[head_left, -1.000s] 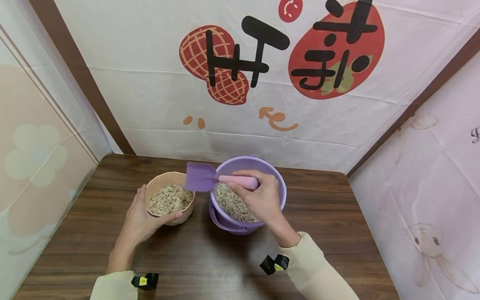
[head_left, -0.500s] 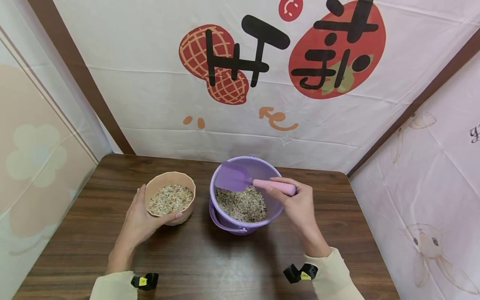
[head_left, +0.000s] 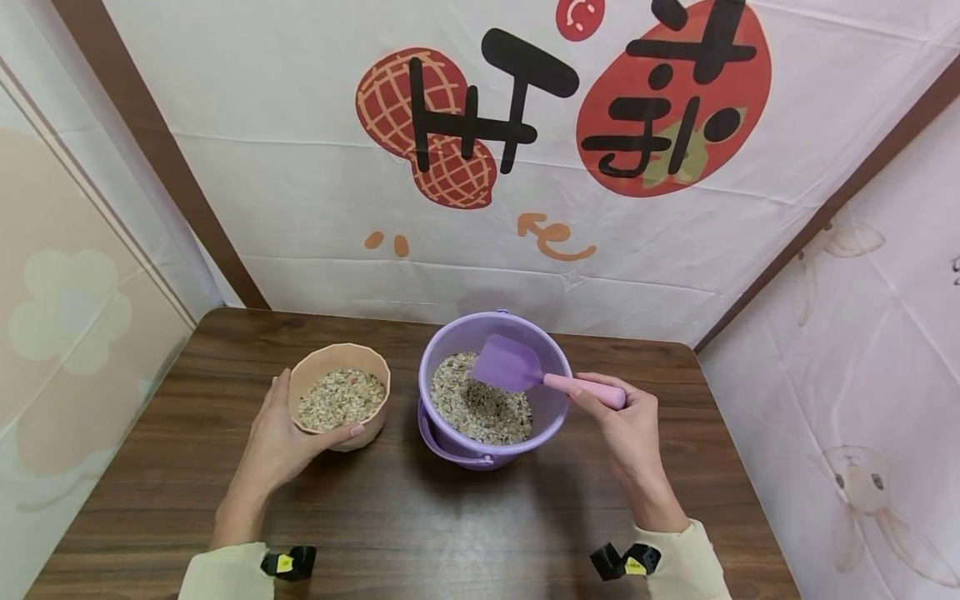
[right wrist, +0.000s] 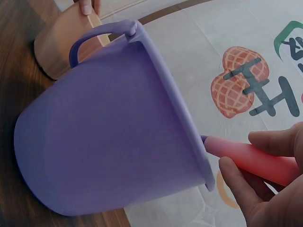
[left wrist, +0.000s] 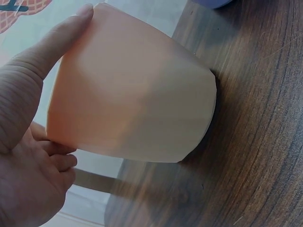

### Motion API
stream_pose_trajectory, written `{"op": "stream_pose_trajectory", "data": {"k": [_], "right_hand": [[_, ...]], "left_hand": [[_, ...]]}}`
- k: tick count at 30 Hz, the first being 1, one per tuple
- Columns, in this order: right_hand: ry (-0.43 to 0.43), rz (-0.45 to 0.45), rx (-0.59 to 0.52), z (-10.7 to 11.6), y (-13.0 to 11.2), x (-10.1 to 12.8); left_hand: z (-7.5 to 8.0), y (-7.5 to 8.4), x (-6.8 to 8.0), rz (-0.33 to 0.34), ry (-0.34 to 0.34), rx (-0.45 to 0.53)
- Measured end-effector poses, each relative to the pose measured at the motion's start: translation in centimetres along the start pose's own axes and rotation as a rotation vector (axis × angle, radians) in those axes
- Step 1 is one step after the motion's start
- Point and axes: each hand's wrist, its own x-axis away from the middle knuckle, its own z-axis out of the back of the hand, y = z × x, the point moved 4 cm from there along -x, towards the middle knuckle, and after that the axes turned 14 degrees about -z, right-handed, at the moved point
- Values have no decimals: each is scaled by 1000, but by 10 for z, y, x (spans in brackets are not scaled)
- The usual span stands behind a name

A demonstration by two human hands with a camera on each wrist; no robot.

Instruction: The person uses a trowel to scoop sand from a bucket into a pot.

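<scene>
Right hand (head_left: 633,425) grips scoop (head_left: 525,373); blade points left into bucket (head_left: 551,408).

The only writing stands on the white cloth backdrop (head_left: 300,192) behind the table. Two large black Chinese characters are printed there: the left one (head_left: 491,104) reads 开 and lies partly over a red peanut drawing (head_left: 390,100); the right one (head_left: 667,100) sits on a red strawberry shape (head_left: 742,92) and is too stylised to read for certain. In the right wrist view the peanut drawing (right wrist: 239,80) shows again, with dark strokes (right wrist: 277,97) beside it. A cut-off dark mark (head_left: 956,265) stands at the right edge, unreadable.
</scene>
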Motion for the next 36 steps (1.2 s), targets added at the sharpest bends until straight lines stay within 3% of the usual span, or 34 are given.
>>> {"op": "stream_pose_trajectory", "data": {"k": [11, 15, 18, 23, 27, 31, 36], "right_hand": [[25, 0, 51, 7, 7, -1], [30, -2, 46, 7, 7, -1], [33, -7, 41, 7, 7, 0], [32, 2, 28, 7, 8, 0], [32, 12, 17, 8, 9, 0], [29, 15, 24, 7, 10, -1], [21, 17, 27, 5, 9, 0]], "left_hand": [[3, 7, -3, -52, 14, -25], [5, 23, -4, -65, 20, -21], [3, 43, -8, -101, 22, 40], [-14, 77, -17, -217, -21, 147], [-32, 99, -25, -253, -102, 164], [-48, 111, -30, -270, -166, 198], [-62, 116, -37, -320, -203, 227]]}}
